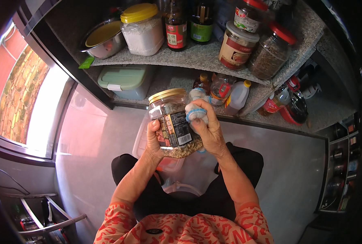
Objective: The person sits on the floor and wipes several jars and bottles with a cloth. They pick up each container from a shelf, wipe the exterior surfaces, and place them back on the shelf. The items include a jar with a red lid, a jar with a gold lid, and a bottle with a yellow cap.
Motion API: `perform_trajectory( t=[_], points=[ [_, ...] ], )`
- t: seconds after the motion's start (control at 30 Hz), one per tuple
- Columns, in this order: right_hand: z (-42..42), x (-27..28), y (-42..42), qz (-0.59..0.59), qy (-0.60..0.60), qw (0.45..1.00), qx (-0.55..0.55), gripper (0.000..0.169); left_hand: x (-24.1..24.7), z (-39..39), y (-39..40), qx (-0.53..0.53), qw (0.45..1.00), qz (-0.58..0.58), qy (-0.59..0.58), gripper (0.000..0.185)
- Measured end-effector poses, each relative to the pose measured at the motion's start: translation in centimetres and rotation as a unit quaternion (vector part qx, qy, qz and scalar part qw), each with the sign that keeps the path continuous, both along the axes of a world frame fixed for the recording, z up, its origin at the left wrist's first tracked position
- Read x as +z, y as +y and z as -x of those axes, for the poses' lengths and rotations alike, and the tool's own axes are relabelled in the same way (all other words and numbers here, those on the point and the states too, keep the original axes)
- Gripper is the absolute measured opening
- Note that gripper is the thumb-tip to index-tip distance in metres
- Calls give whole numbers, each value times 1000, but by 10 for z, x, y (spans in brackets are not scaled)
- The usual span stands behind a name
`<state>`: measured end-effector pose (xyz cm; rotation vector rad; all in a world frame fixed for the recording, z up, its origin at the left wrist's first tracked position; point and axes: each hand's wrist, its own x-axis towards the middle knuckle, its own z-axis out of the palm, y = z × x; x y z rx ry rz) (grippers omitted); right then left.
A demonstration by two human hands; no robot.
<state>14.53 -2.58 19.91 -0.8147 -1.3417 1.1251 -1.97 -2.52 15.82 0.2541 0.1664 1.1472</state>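
A clear plastic jar (172, 122) with a gold lid (167, 95) is held tilted above my lap. Brown, seed-like contents show at its bottom, and a dark label with writing covers its side. My left hand (153, 141) grips the jar from the left, thumb on the front. Bunched in my right hand (211, 131) is a white and blue cloth (197, 113), pressed against or close beside the jar's right side. Part of the cloth hangs behind the jar, where its shape is hidden.
The upper granite shelf (199, 55) holds a yellow-lidded jar of white powder (142, 33), sauce bottles (175, 32) and stacked jars (238, 48). Below stand a green-lidded bin (124, 79) and a white jug (237, 97). A pinkish plastic container (141, 140) sits on the floor. A metal rack (52, 225) stands left.
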Motion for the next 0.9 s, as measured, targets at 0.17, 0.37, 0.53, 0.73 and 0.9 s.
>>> perform_trajectory(
  t=[0.17,0.37,0.53,0.73,0.9],
  points=[
    [0,-5,5,-86,-91,985,-119,37,7,0,-1,56,991,20,121,59],
    [-5,24,-13,-329,-250,903,-119,50,8,11,-2,44,989,-4,142,54],
    [-1,30,-10,-276,-232,924,-129,39,7,7,-12,52,972,-66,220,68],
    [-2,25,3,-72,-135,971,-183,31,15,-4,-6,41,960,-81,264,85],
    [-5,18,9,-29,-107,975,-195,27,25,-11,-5,92,932,-127,328,87]
  ],
)
